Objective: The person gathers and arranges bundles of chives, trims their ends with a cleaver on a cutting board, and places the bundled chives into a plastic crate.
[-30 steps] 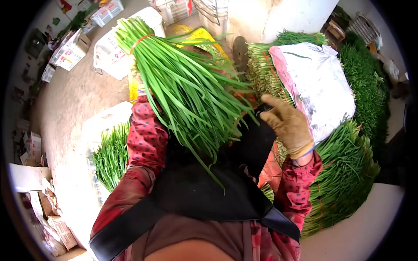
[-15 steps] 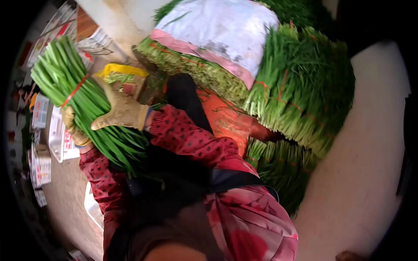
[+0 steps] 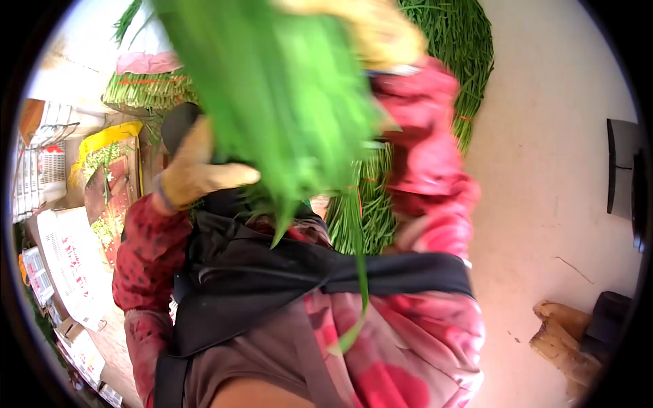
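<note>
A bundle of garlic chives (image 3: 272,102), smeared by motion, hangs leaf ends down in front of me. My right hand (image 3: 381,30), in a yellowish glove, grips it near the top of the view; its fingertips are blurred. My left hand (image 3: 197,170), gloved too, is at the bundle's left edge with thumb and fingers spread apart. Whether it touches the leaves is unclear. One long loose blade (image 3: 362,292) dangles below the bundle over my black apron (image 3: 272,279).
More chive bundles (image 3: 364,211) stand behind my right forearm, with a tall pile (image 3: 462,61) further back. Banded bundles (image 3: 149,88) lie under a pale cloth (image 3: 146,62) at left. A yellow-edged box (image 3: 112,139) and white crates (image 3: 64,265) line the left. Brown cardboard (image 3: 564,333) lies lower right.
The chive bundle has swung from the left to the middle, close to the camera, held by my right hand. My left hand has come off its former grip. The view has turned rightward.
</note>
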Demonstrator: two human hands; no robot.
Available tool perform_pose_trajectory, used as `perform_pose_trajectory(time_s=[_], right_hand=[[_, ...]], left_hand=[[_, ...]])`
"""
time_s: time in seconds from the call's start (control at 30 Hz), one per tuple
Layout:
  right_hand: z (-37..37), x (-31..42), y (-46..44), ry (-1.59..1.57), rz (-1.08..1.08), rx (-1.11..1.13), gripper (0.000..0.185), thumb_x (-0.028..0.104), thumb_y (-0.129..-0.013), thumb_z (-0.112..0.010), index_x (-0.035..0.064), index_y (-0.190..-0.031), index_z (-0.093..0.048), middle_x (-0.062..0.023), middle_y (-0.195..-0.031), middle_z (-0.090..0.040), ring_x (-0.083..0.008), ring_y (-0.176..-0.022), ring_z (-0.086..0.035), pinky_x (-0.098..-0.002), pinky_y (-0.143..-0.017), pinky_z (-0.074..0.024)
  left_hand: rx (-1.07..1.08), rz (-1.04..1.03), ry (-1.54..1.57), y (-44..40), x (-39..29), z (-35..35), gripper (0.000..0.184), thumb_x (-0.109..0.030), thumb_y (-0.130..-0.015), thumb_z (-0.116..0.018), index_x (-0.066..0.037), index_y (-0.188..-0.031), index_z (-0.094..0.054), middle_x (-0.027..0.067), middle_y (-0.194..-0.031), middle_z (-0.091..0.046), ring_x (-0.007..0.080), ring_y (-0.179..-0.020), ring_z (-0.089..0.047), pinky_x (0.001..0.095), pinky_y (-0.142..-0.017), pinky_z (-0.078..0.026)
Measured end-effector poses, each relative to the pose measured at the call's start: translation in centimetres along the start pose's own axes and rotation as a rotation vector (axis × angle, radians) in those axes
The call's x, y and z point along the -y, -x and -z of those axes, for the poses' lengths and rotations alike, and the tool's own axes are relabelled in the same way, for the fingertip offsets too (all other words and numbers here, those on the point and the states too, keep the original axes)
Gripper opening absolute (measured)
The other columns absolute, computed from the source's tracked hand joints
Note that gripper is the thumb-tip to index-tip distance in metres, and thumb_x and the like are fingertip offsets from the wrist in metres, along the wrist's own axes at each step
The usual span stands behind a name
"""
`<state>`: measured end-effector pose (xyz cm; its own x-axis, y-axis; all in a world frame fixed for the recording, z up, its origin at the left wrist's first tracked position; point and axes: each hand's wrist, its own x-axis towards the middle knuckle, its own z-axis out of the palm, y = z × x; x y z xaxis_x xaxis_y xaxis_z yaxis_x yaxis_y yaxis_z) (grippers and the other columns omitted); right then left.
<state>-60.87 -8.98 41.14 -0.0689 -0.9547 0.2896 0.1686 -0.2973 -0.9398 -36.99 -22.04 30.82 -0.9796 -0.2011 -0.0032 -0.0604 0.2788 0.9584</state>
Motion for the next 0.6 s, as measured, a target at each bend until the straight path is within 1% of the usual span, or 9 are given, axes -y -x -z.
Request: perform_pose_trajectory(time_s=[0.03,0.1,0.13,0.2,0.33,0.43,0.5,0.53,0.6], right_hand=[[2.5,-0.3,2.3,0.044,-0.020,-0.070,0.071,0.017,-0.078,-0.077,-0.0073,-0.136,-0.045,-0.0117,-0.126,-0.061,-0.0169,-0.110,-0.061,-0.0305,-0.096,-0.0467],[8.1,-0.8,8.9,0.664,0.117,0.120,0.073,0.055,-0.083,-0.068,0.0058,-0.135,-0.052,-0.0147,-0.120,-0.065,-0.0280,-0.104,-0.065,-0.0405,-0.094,-0.0513],[5.3,1.4,12.0,0.636,-0.307,-0.122,0.079,0.054,-0.077,-0.075,0.0062,-0.136,-0.051,-0.0141,-0.118,-0.065,-0.0271,-0.103,-0.065,-0.0422,-0.094,-0.0511],[5.5,-0.1,19.0,0.441,-0.758,-0.287,0.085,0.041,-0.070,-0.086,0.0045,-0.138,-0.050,-0.0122,-0.114,-0.067,-0.0235,-0.101,-0.065,-0.0409,-0.093,-0.0509],[3.6,-9.0,32.8,0.271,-1.216,-0.379,0.084,0.029,-0.068,-0.089,0.0034,-0.137,-0.049,-0.0115,-0.110,-0.068,-0.0241,-0.098,-0.066,-0.0368,-0.092,-0.0522],[1.2,-16.8,41.5,0.245,-1.330,-0.428,0.088,0.027,-0.068,-0.089,-0.0006,-0.139,-0.044,-0.0123,-0.109,-0.068,-0.0248,-0.102,-0.065,-0.0380,-0.092,-0.0522],[0.0,-20.6,45.1,0.005,-1.113,-0.708,0.094,0.028,-0.069,-0.088,-0.0033,-0.142,-0.038,-0.0146,-0.106,-0.069,-0.0247,-0.102,-0.066,-0.0361,-0.089,-0.0522],[-0.6,-21.6,45.9,0.006,-1.107,-0.702,0.094,0.028,-0.069,-0.088,-0.0033,-0.142,-0.038,-0.0146,-0.106,-0.069,-0.0247,-0.102,-0.066,-0.0361,-0.089,-0.0522],[-0.5,-22.7,45.1,0.558,-1.130,-0.718,0.096,0.030,-0.074,-0.085,-0.0026,-0.147,-0.031,-0.0170,-0.105,-0.069,-0.0259,-0.099,-0.067,-0.0371,-0.086,-0.0532]], left_hand=[[0.058,-0.080,-0.035,-1.2,0.9,-2.0,0.093,-0.016,-0.071,-0.079,-0.003,-0.149,-0.032,0.0099,-0.126,-0.057,0.0204,-0.109,-0.055,0.0356,-0.098,-0.042],[0.089,0.082,0.121,-2.4,3.3,-1.4,0.089,-0.015,-0.078,-0.074,-0.008,-0.153,-0.026,0.0087,-0.125,-0.057,0.0170,-0.109,-0.054,0.0318,-0.099,-0.042],[0.060,0.153,0.177,-3.1,3.7,-0.8,0.083,-0.014,-0.082,-0.069,-0.007,-0.153,-0.026,0.0074,-0.123,-0.058,0.0156,-0.110,-0.054,0.0294,-0.100,-0.040],[-0.046,0.181,0.227,-4.5,6.1,1.1,0.075,-0.015,-0.088,-0.065,-0.008,-0.152,-0.028,0.0067,-0.121,-0.058,0.0130,-0.109,-0.054,0.0280,-0.100,-0.041],[-0.093,0.275,0.217,-5.0,9.3,3.0,0.061,-0.024,-0.092,-0.061,-0.004,-0.145,-0.040,0.0060,-0.114,-0.061,0.0139,-0.101,-0.058,0.0283,-0.094,-0.044],[-0.071,0.194,0.178,-4.4,10.3,2.4,0.060,-0.028,-0.093,-0.059,-0.004,-0.144,-0.042,0.0061,-0.113,-0.062,0.0136,-0.098,-0.059,0.0281,-0.092,-0.046],[-0.072,0.238,0.171,-4.6,10.0,2.4,0.059,-0.027,-0.092,-0.059,-0.003,-0.144,-0.043,0.0063,-0.112,-0.062,0.0136,-0.098,-0.060,0.0278,-0.091,-0.046],[-0.077,0.283,0.168,-4.7,9.9,2.5,0.058,-0.027,-0.092,-0.059,-0.003,-0.143,-0.044,0.0065,-0.112,-0.063,0.0135,-0.097,-0.060,0.0276,-0.091,-0.046],[-0.096,0.281,0.191,-4.9,9.7,2.8,0.057,-0.026,-0.092,-0.059,-0.002,-0.141,-0.045,0.0067,-0.111,-0.063,0.0130,-0.096,-0.060,0.0267,-0.091,-0.046]])
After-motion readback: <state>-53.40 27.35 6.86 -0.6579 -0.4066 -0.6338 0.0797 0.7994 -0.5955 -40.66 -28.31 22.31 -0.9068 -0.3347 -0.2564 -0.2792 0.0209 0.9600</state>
